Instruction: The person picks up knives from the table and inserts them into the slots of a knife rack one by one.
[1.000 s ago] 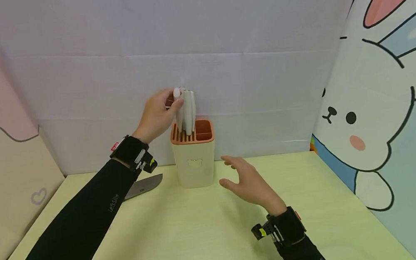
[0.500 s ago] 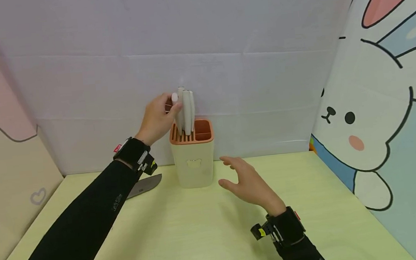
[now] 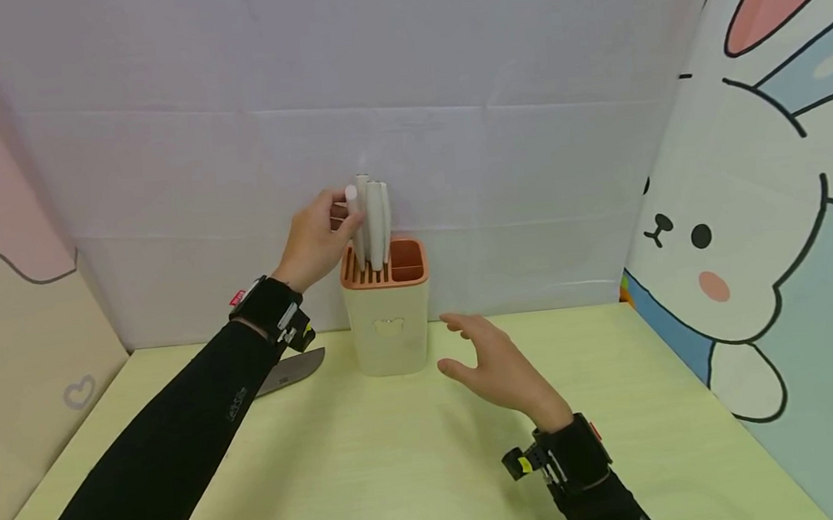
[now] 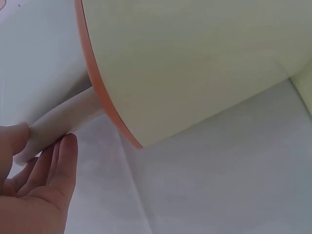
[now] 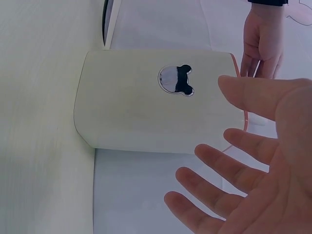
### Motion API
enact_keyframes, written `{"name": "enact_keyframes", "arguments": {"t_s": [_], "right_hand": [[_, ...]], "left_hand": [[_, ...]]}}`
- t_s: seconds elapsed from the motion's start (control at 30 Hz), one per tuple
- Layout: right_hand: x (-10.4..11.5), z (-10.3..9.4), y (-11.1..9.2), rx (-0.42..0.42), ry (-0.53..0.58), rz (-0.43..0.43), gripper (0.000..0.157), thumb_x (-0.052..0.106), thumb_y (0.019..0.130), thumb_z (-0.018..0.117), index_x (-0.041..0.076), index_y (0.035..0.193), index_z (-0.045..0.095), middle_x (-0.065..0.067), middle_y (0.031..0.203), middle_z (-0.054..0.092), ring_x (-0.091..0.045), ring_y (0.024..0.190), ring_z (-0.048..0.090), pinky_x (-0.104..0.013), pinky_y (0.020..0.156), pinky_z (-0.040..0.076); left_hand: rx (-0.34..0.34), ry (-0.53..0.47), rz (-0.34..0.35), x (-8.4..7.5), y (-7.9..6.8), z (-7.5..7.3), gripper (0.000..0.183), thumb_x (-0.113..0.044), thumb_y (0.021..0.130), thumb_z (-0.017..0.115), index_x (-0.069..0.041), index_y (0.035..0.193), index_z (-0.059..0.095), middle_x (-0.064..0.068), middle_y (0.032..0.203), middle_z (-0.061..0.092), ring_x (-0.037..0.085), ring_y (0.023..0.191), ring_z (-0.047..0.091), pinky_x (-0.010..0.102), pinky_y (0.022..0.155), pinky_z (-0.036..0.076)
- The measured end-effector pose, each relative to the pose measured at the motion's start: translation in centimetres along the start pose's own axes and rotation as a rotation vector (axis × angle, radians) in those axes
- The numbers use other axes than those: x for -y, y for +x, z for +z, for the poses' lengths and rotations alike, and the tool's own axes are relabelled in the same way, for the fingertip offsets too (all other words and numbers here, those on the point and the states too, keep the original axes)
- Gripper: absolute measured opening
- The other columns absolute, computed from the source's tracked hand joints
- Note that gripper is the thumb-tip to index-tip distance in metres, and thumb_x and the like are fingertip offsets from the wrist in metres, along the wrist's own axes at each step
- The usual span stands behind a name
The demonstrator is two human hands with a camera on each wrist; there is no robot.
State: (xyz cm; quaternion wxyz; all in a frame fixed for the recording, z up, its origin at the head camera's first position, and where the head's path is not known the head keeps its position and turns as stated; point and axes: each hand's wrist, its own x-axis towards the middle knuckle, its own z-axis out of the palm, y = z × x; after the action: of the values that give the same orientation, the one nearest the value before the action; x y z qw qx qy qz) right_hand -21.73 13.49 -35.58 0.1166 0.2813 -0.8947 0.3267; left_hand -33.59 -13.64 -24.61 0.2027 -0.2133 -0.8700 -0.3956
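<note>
My left hand [image 3: 318, 238] pinches the leftmost white knife handle [image 3: 354, 216] between thumb and fingers. That handle rises from the slotted side of a cream knife block [image 3: 389, 330] with an orange top; its blade is hidden inside. Close on its right, more white knife handles [image 3: 378, 222] stand in the slots. In the left wrist view, thumb and fingertips lie on opposite sides of the knife handle [image 4: 63, 117]. My right hand [image 3: 497, 363] hovers in front of the block's right side, fingers spread and holding nothing. From the right wrist view, its fingers [image 5: 234, 165] are apart from the block.
A knife with a grey blade [image 3: 295, 370] lies on the pale yellow table [image 3: 376, 465], left of the block; my left forearm covers its handle end. A white sheet [image 3: 531, 199] hangs close behind the block. Cartoon-printed panels [image 3: 763, 260] flank both sides.
The pinched knife handle has shifted slightly down and left, with my left hand moving along. My right hand has stayed where it was.
</note>
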Motion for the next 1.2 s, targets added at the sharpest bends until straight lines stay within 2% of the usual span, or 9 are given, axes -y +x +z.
{"name": "enact_keyframes", "arguments": {"t_s": [0.2,0.37,0.6,0.77,1.03,1.2], "right_hand": [[0.0,-0.1,-0.2,0.004,-0.004,0.005,0.059,0.027,0.091,0.067,0.016,0.143,0.040,-0.004,0.133,0.048,-0.019,0.118,0.047,-0.044,0.095,0.043],[-0.1,-0.3,-0.3,-0.003,-0.006,0.009,0.060,0.026,0.091,0.067,0.016,0.143,0.040,-0.004,0.133,0.049,-0.019,0.117,0.047,-0.044,0.094,0.044],[-0.1,-0.2,-0.3,-0.009,-0.010,0.012,0.059,0.027,0.091,0.067,0.016,0.143,0.040,-0.005,0.134,0.048,-0.019,0.118,0.047,-0.044,0.095,0.044],[0.0,-0.1,-0.3,-0.009,-0.010,0.015,0.059,0.028,0.092,0.067,0.017,0.143,0.040,-0.004,0.134,0.048,-0.019,0.119,0.046,-0.043,0.095,0.043],[0.1,0.3,-0.4,-0.010,-0.031,-0.004,0.059,0.027,0.091,0.067,0.013,0.142,0.041,-0.003,0.133,0.049,-0.018,0.118,0.047,-0.043,0.094,0.044],[-0.3,0.0,-1.0,0.010,-0.077,0.009,0.059,0.028,0.090,0.068,0.011,0.141,0.043,-0.004,0.131,0.050,-0.019,0.116,0.048,-0.043,0.093,0.045]], "left_hand": [[0.024,-0.004,-0.012,0.4,-0.2,0.5,0.042,-0.025,0.099,0.055,-0.009,0.136,0.043,0.008,0.114,0.057,0.018,0.097,0.057,0.032,0.075,0.054],[0.037,0.004,0.016,0.7,-0.1,0.6,0.043,-0.028,0.099,0.056,-0.010,0.137,0.044,0.009,0.115,0.058,0.020,0.100,0.057,0.035,0.078,0.053],[0.057,0.041,0.037,2.1,-1.3,-0.7,0.049,-0.032,0.099,0.055,-0.010,0.140,0.041,0.009,0.119,0.057,0.022,0.104,0.056,0.039,0.084,0.050],[0.068,0.078,0.045,4.0,-3.4,-2.4,0.051,-0.036,0.098,0.055,-0.012,0.141,0.041,0.008,0.119,0.057,0.022,0.105,0.056,0.040,0.087,0.047],[0.119,0.130,0.012,8.7,-8.6,-5.5,0.051,-0.038,0.098,0.054,-0.015,0.142,0.039,0.009,0.123,0.054,0.024,0.108,0.053,0.042,0.092,0.044],[0.153,0.191,-0.014,11.2,-11.4,-7.0,0.048,-0.036,0.098,0.056,-0.016,0.139,0.043,0.010,0.123,0.055,0.024,0.106,0.054,0.043,0.089,0.046]]}}
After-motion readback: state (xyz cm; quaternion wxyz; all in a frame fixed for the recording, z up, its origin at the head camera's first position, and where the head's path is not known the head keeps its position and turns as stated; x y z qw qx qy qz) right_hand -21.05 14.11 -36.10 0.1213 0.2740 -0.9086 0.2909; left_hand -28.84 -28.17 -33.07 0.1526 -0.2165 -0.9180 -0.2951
